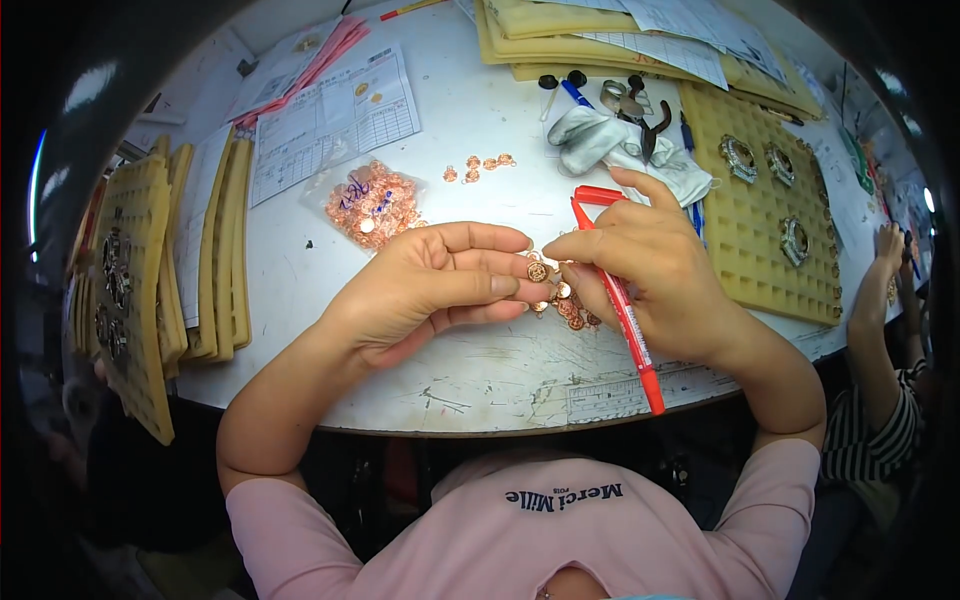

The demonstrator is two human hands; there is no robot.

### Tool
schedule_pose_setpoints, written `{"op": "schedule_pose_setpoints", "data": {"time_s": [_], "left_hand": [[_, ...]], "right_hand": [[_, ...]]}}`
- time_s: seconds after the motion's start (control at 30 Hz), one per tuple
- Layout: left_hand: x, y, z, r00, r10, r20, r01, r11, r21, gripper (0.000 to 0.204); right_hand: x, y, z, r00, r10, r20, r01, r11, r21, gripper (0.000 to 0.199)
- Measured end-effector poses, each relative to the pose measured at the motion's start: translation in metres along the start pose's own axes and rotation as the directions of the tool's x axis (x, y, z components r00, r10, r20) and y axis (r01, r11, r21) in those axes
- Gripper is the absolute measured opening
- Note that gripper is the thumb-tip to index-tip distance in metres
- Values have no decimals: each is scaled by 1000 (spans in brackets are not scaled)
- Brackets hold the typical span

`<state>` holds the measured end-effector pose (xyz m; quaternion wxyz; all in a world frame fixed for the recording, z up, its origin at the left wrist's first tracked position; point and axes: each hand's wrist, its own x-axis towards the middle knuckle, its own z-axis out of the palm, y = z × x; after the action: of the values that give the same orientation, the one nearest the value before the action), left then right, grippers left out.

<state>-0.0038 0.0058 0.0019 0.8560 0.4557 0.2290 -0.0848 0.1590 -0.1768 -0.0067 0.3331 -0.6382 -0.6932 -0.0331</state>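
Between the thumb and fingers of my left hand (pixel 415 290) is a small round copper-coloured charm (pixel 537 271) with a patterned face. My right hand (pixel 660 265) grips a red marker pen (pixel 630 330), which slants down across the palm side toward the table edge. The thumb and index fingertips of that hand come close to the charm; whether they touch it I cannot tell. Below the fingers lies a loose pile of similar charms (pixel 574 312), partly hidden by both hands. Farther off, several charms (pixel 490 163) sit in a small group on the white table.
A clear bag of copper-coloured pieces (pixel 372 205) lies beyond my left hand. Printed sheets (pixel 335 125) are behind it. Yellow slotted boards (pixel 170 250) stand at left; another yellow board (pixel 765 200) with metal parts lies right. Pale gloves (pixel 625 150) and pliers (pixel 650 130) lie near it.
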Motion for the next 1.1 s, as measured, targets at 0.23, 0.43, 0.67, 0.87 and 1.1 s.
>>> {"op": "schedule_pose_setpoints", "data": {"time_s": [0.23, 0.43, 0.67, 0.87, 1.1], "left_hand": [[1, 0, -2, 999, 11, 36, -10, 1000, -18, 38], [1, 0, -1, 1000, -7, 5, 7, 1000, -1, 37], [1, -1, -1, 1000, -17, -11, 17, 1000, 3, 38], [-1, -1, 2, 1000, -11, -12, 11, 999, 42, 40], [1, -5, -1, 999, 20, -25, -15, 981, 191, 42]], "right_hand": [[-1, 1, 0, 1000, -6, -6, 6, 1000, 13, 24], [-1, 1, 1, 1000, 1, -10, -1, 1000, 20, 24], [-2, 4, 4, 1000, 2, -12, -2, 1000, 9, 23], [-1, 0, 8, 998, -53, -38, 54, 998, 37, 27], [-5, 9, 28, 988, -124, -87, 130, 990, 59, 13]]}}
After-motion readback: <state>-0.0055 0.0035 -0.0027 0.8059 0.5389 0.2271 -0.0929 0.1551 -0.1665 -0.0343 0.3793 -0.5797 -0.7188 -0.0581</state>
